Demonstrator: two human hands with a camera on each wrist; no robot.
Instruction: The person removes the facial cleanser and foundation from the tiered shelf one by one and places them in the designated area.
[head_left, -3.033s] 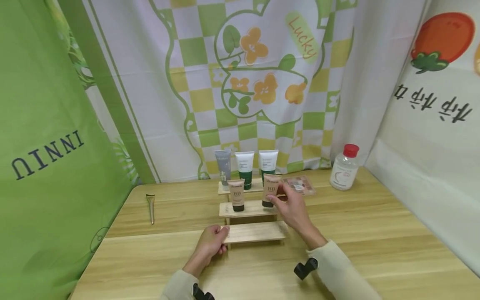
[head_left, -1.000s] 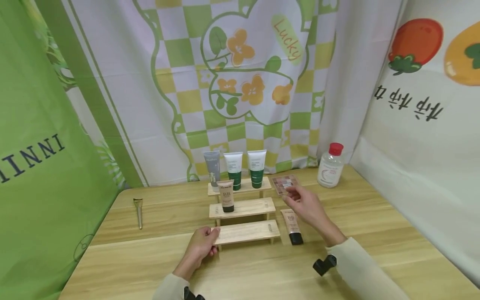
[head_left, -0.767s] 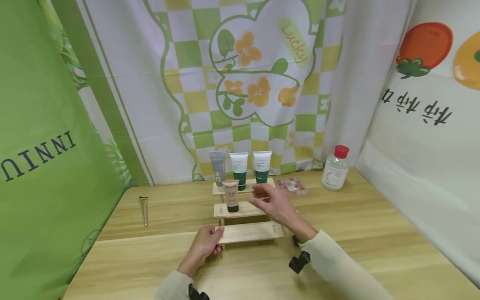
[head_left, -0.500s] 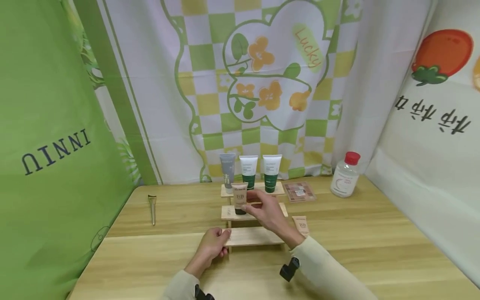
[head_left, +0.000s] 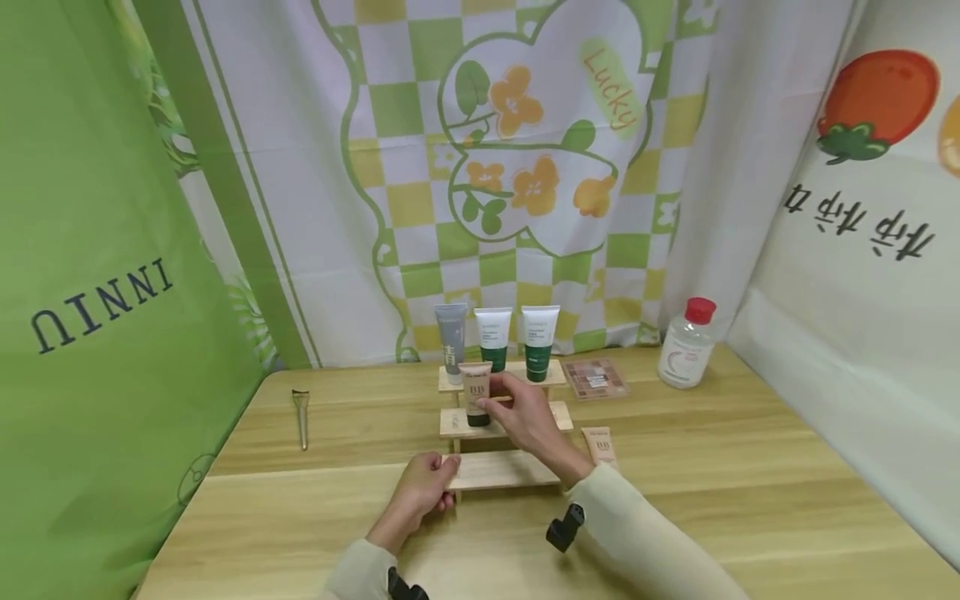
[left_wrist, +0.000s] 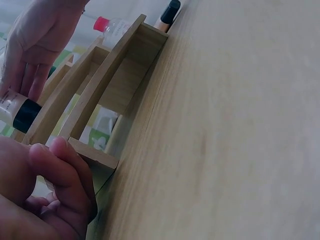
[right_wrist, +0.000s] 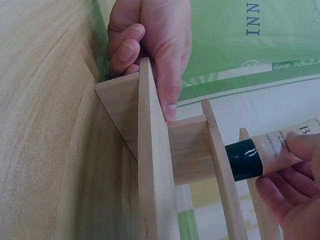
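Left hand (head_left: 423, 490): fingers curled over the left end of the stepped wooden rack (head_left: 504, 470), gripping its lowest tier as before.

Right hand (head_left: 525, 417): a second ago open near the eyeshadow palette (head_left: 596, 377); now moved left, fingers closed round the standing BB tube (head_left: 476, 393). Judged: this tube is next to be handled.

BB tube: beige body, black cap down, upright on the middle tier.

Second BB tube (head_left: 601, 443): lying on the worktop (head_left: 750, 467) right of the rack.

Top tier: three tubes (head_left: 495, 340).
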